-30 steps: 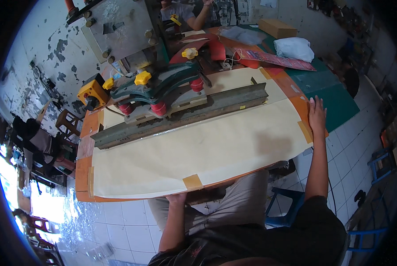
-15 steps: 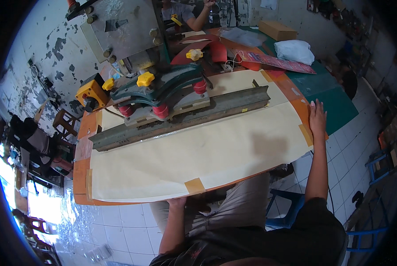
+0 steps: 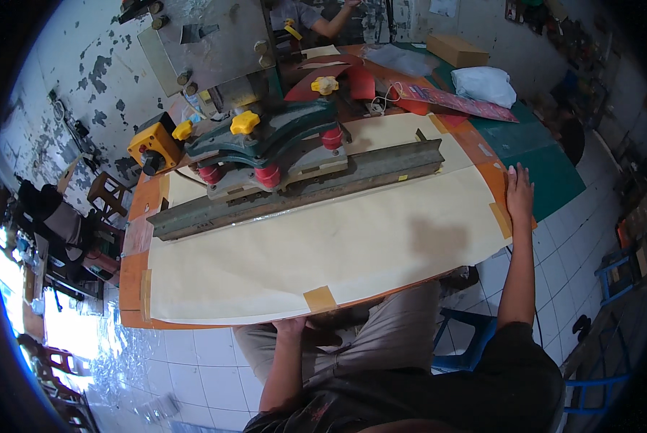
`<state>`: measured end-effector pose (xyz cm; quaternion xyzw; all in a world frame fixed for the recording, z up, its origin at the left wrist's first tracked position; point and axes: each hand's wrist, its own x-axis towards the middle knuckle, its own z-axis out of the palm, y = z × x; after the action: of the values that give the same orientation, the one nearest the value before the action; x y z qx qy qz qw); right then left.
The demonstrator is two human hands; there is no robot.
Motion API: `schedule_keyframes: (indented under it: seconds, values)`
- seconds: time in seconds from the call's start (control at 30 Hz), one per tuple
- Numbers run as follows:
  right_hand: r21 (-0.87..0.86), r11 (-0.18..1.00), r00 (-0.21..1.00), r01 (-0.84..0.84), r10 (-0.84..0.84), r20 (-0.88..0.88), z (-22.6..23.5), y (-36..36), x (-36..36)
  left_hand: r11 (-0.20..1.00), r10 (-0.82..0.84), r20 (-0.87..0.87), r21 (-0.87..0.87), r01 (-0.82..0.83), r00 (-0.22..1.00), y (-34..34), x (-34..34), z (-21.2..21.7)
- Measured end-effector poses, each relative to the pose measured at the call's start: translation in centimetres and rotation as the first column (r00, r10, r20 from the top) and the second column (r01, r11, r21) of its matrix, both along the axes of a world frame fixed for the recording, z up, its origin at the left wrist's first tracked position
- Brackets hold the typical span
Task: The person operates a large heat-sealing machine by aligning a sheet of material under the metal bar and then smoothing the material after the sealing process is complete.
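Note:
A wide orange board (image 3: 133, 292) covered by a cream sheet (image 3: 323, 256) lies before me, tan tape (image 3: 320, 299) at its edges. Across the sheet rests a long grey metal bar (image 3: 302, 189), under a press head (image 3: 265, 148) with yellow star knobs and red collars. My right hand (image 3: 519, 192) lies along the board's right edge, fingers stretched out. At the front edge, my left hand (image 3: 291, 325) reaches up to the board's underside. Its fingers are hidden beneath the board, so their grip does not show.
A yellow control box (image 3: 154, 149) stands left of the press head. Far right on the table are a cardboard box (image 3: 457, 50), a white plastic bag (image 3: 484, 86) and a pink-red package (image 3: 453, 101). Another person's arm (image 3: 334, 24) shows at the back. A blue stool (image 3: 468, 346) stands near my legs.
The view has shifted slightly, with the press head and bar now a little farther right in it. Both hands keep their places at the board's edges.

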<state>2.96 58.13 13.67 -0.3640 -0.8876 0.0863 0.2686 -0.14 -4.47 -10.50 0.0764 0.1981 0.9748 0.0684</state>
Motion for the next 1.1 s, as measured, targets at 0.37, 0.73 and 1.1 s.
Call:
schedule_keyframes:
  seconds: [0.37,0.73,1.1]
  values:
    - [0.002,1.000,1.000,-0.018,0.018,0.001,0.1,-0.3,0.2,0.888,0.208,-0.022,-0.414,-0.198,0.978,-1.3,-0.9,-5.8]
    - [-0.022,0.999,1.000,-0.028,0.028,-0.009,-0.1,0.0,0.1,0.989,-0.018,-0.048,-0.147,0.010,0.999,-2.2,-0.9,-3.8]
    - [-0.007,0.999,0.999,-0.039,0.039,-0.017,-0.2,0.0,0.0,0.967,0.041,-0.031,-0.249,-0.047,0.999,-2.3,-1.3,-4.8]
